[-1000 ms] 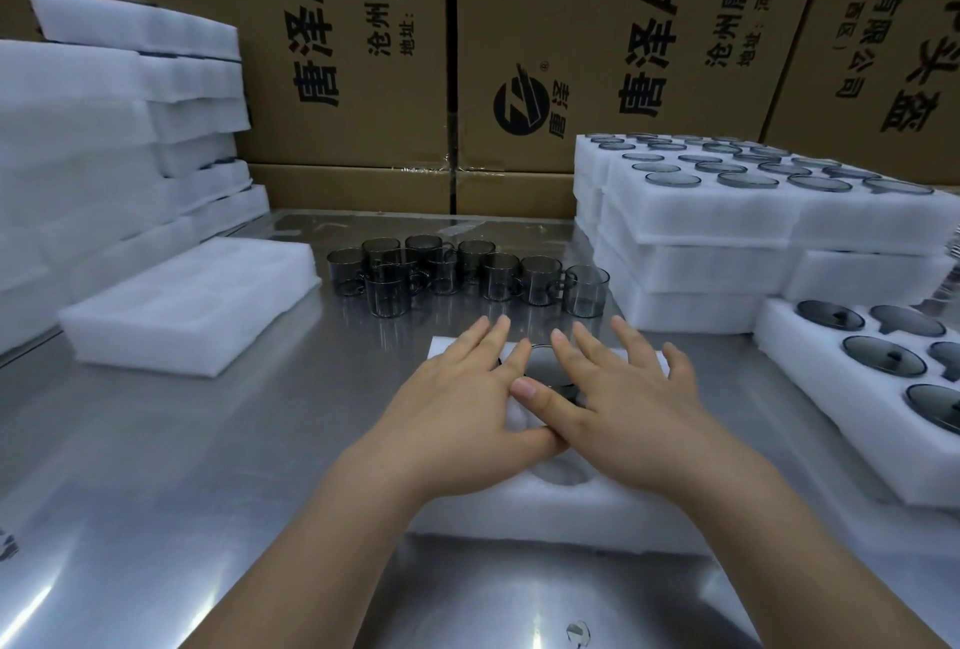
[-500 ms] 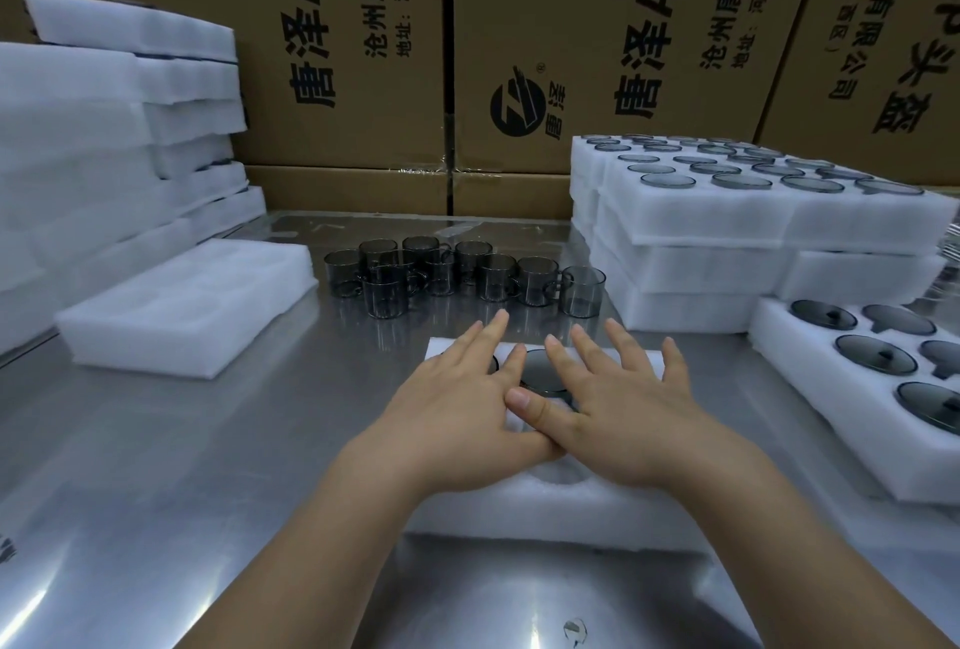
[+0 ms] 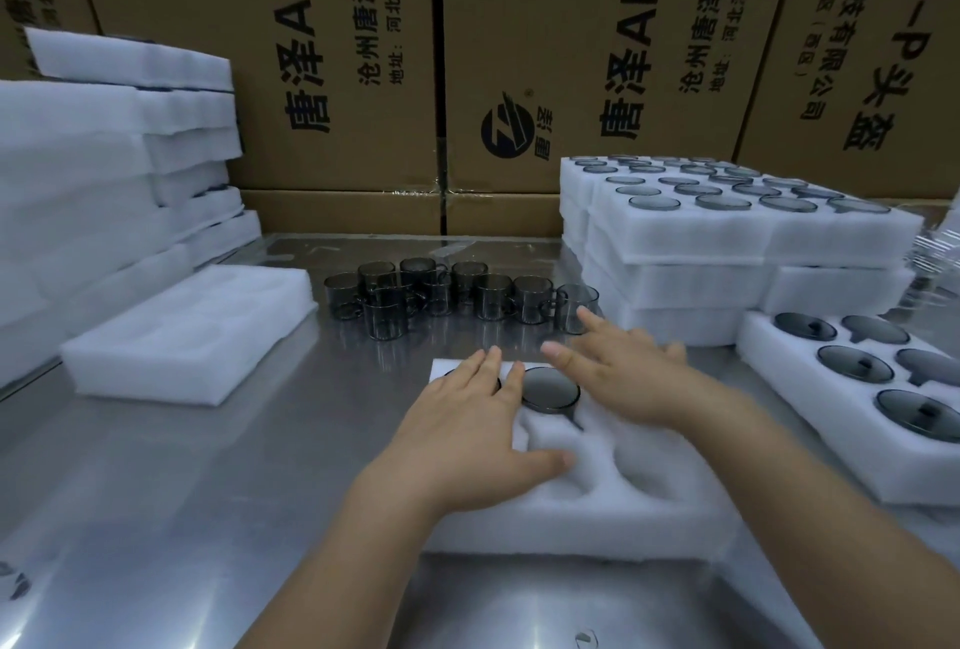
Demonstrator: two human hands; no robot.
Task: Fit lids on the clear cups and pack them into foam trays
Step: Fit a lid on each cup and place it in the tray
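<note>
Head view: the left hand point(image 3: 467, 430) is laid flat on the near foam tray point(image 3: 571, 513). The right hand point(image 3: 628, 378) is held released just right of the lidded cup point(image 3: 549, 388) seated in it.

Shiny steel bench point(image 3: 156, 503) with a wall of brown cardboard boxes point(image 3: 332, 50) stacked right behind it, black Chinese lettering and a round logo point(image 3: 506, 128) on them.

Steel table point(image 3: 156, 492) under foam trays point(image 3: 597, 503), foam stacks point(image 3: 727, 237) and loose clear cups point(image 3: 491, 297).
</note>
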